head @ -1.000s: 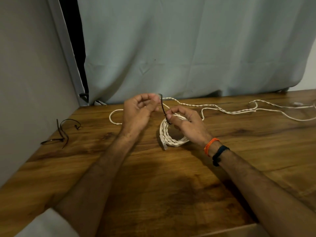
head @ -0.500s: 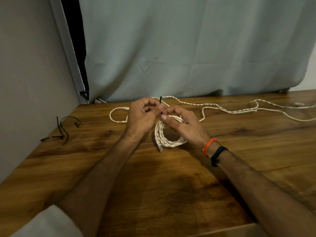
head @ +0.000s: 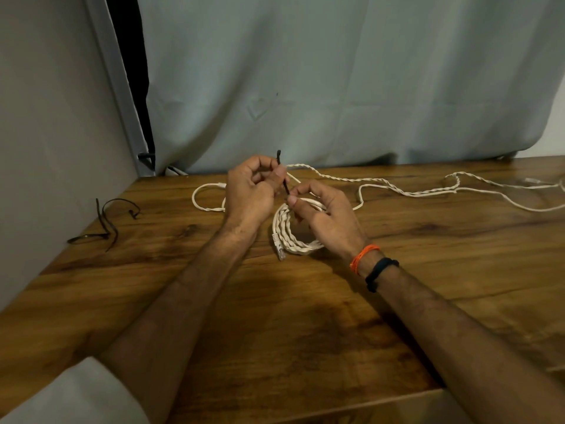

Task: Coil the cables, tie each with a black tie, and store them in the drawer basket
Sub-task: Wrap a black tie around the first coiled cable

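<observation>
A coiled white twisted cable (head: 287,232) lies on the wooden table (head: 275,316), its clear plug end pointing toward me. My left hand (head: 250,191) and my right hand (head: 324,214) meet above the coil's far side. Both pinch a thin black tie (head: 282,175), whose top end sticks up above my left thumb. The tie's lower part is hidden between my fingers. A second white twisted cable (head: 406,191) lies uncoiled across the back of the table, from behind my hands to the right edge. No drawer basket is in view.
Spare black ties (head: 105,221) lie at the table's left side near the grey wall (head: 46,148). A pale curtain (head: 336,87) hangs behind the table. A light edge (head: 397,405) runs along the near side of the table.
My hands came together over the coil, then drew slightly apart. The black tie's free end, long a second ago, now shows as a short stub above my left thumb.
</observation>
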